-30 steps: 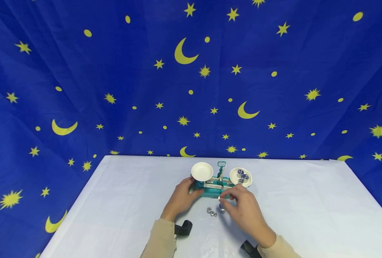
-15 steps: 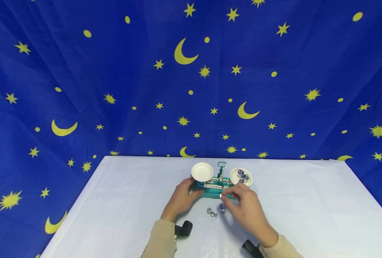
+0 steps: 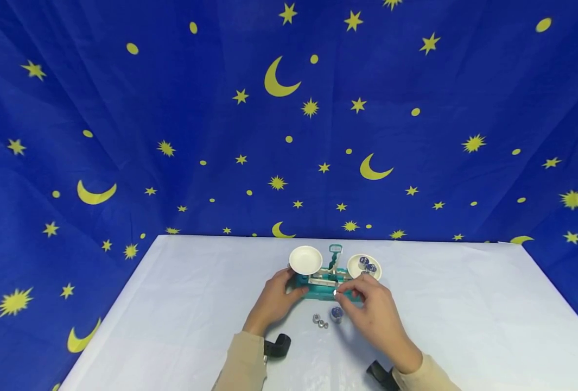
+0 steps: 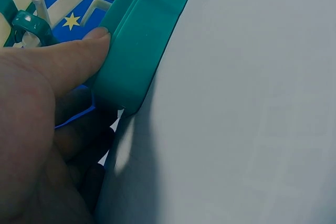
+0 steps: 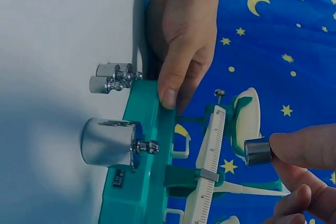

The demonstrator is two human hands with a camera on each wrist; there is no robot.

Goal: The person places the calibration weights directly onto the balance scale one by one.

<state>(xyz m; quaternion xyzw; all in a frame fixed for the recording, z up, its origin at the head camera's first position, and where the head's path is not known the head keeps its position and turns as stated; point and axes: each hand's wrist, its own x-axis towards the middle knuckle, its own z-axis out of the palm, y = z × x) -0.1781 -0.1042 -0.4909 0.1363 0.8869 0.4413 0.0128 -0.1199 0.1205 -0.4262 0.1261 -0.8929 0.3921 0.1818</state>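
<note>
A green student balance [image 3: 318, 294] stands on the table, its white left pan [image 3: 305, 260] bare. Several metal weights [image 3: 370, 267] sit in the right pan [image 3: 354, 265]. My left hand [image 3: 275, 298] grips the left end of the base; in the left wrist view its thumb [image 4: 86, 59] lies along the green base and its other fingers are partly hidden behind. Between thumb and fingertips my right hand [image 3: 374, 312] pinches a small cylindrical weight [image 5: 257, 151], held in the air before the balance. In the right wrist view, the ruled beam [image 5: 212, 156] carries a metal slider.
One large knobbed weight [image 3: 336, 314] stands on the white table [image 3: 196, 304] in front of the base. Left of it is a group of smaller weights [image 3: 321, 323]. A blue cloth [image 3: 220, 125] with stars and moons hangs behind the table.
My right hand has moved slightly up and toward the balance with the small weight, uncovering more of the large weight. The left hand keeps its grip on the base.
</note>
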